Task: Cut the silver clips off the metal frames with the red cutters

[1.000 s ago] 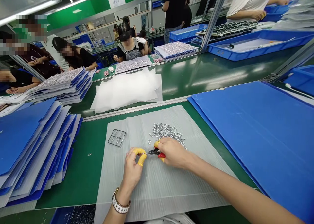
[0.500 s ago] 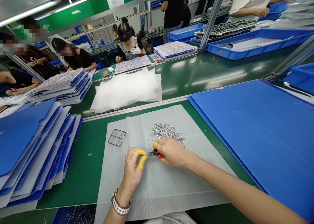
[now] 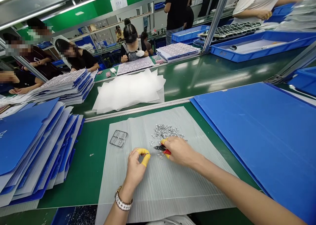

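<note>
Your left hand (image 3: 135, 167) has its grip pinched on a part (image 3: 149, 153) over the sheet (image 3: 172, 188); your right hand (image 3: 180, 150) has its grip clamped round pliers (image 3: 161, 148) (red-handled), near the pile (image 3: 166, 130).

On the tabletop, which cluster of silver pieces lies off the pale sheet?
The tiny cluster on the green tabletop, left of the pale sheet; the large pile and the scattered bits by the pliers lie on the sheet.

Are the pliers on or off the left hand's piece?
Off: a gap separates the pliers from the piece in the left hand.
</note>
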`<state>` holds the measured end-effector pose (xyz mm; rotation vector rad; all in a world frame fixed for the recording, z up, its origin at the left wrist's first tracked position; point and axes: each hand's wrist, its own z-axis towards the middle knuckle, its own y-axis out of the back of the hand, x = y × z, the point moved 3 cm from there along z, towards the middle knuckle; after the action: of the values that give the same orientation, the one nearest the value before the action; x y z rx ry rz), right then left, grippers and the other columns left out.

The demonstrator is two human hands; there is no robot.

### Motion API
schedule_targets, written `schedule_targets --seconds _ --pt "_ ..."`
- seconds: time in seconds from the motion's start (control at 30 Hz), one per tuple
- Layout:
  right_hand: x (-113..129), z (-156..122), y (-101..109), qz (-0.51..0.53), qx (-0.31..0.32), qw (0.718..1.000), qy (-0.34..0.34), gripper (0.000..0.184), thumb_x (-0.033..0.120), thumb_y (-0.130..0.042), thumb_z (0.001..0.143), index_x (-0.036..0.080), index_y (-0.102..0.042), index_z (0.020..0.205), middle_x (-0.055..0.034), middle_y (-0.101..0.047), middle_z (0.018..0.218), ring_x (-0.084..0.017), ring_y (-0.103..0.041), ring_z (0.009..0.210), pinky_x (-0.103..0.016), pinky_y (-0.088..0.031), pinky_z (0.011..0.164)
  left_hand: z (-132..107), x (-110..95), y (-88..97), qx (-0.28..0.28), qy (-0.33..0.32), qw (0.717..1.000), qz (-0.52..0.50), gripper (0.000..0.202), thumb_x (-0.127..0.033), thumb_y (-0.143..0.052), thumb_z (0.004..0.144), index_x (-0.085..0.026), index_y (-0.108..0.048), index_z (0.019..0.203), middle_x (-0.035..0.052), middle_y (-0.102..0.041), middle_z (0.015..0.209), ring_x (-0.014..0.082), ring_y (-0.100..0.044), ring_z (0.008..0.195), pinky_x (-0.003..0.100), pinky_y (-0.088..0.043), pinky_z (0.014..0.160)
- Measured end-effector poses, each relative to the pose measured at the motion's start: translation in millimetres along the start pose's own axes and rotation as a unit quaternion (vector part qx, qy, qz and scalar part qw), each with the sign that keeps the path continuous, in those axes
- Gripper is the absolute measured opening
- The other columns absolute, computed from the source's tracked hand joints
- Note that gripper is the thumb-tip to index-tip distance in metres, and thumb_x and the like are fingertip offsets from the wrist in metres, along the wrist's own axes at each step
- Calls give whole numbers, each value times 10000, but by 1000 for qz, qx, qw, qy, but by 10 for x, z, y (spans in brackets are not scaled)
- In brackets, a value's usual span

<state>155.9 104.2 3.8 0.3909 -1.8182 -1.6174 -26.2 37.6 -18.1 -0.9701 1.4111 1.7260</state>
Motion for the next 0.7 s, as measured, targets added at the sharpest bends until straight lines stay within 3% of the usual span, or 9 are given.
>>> schedule_targets --seconds 0.13,0.2,0.27,0.33,0.43,0.5,0.57,0.7 --pt "-53 -29 21 44 -48 997 -29 99 197 -555 786 183 -573 883 -67 -631 790 -224 -576 762 -288 -362 630 148 8 -221 0 -1 1000 26 107 -233 -614 750 -203 -689 820 40 -669 781 185 -597 757 331 -455 750" --pt "-25 -37 33 69 -60 995 -38 91 198 -545 792 187 -566 879 -57 -629 794 -212 -572 754 -283 -364 632 231 15 -233 3 -10 999 41 162 -210 -621 745 -221 -699 887 42 -691 819 194 -612 803 350 -450 794" --pt "49 -28 23 98 -53 993 -44 70 193 -538 788 192 -559 855 -45 -625 786 -198 -567 723 -274 -355 610 281 57 -98 -15 -8 999 50 201 -205 -609 757 -227 -695 937 47 -698 869 199 -617 855 360 -442 831" --pt "176 9 -17 127 -33 991 -38 62 170 -532 777 196 -550 830 -32 -621 774 -183 -562 696 -264 -340 586 261 136 160 -44 3 997 57 196 -217 -581 779 -213 -690 942 58 -693 899 202 -614 870 359 -442 829" --pt "450 142 -131 147 -2 989 -7 88 125 -528 751 194 -542 804 -26 -623 776 -175 -569 710 -256 -319 577 88 280 579 -61 28 993 92 168 -239 -548 803 -192 -685 886 64 -684 869 206 -610 819 344 -453 754" --pt "643 275 -229 146 15 989 11 87 122 -529 754 191 -544 805 -33 -632 795 -179 -579 733 -258 -311 578 -83 357 749 -44 42 987 148 150 -243 -538 810 -195 -678 838 50 -676 812 204 -604 758 332 -448 698" --pt "811 410 -324 136 26 990 20 80 137 -528 773 186 -550 832 -48 -643 829 -189 -588 761 -264 -315 590 -251 394 795 -22 34 977 209 135 -230 -534 815 -203 -666 826 41 -667 784 205 -598 737 335 -436 689" --pt "1024 587 -484 91 42 994 32 126 117 -513 783 175 -554 887 -79 -652 898 -215 -596 848 -277 -341 645 -452 387 652 -5 -31 961 276 135 -172 -523 823 -209 -634 889 55 -659 847 220 -596 826 357 -413 728"
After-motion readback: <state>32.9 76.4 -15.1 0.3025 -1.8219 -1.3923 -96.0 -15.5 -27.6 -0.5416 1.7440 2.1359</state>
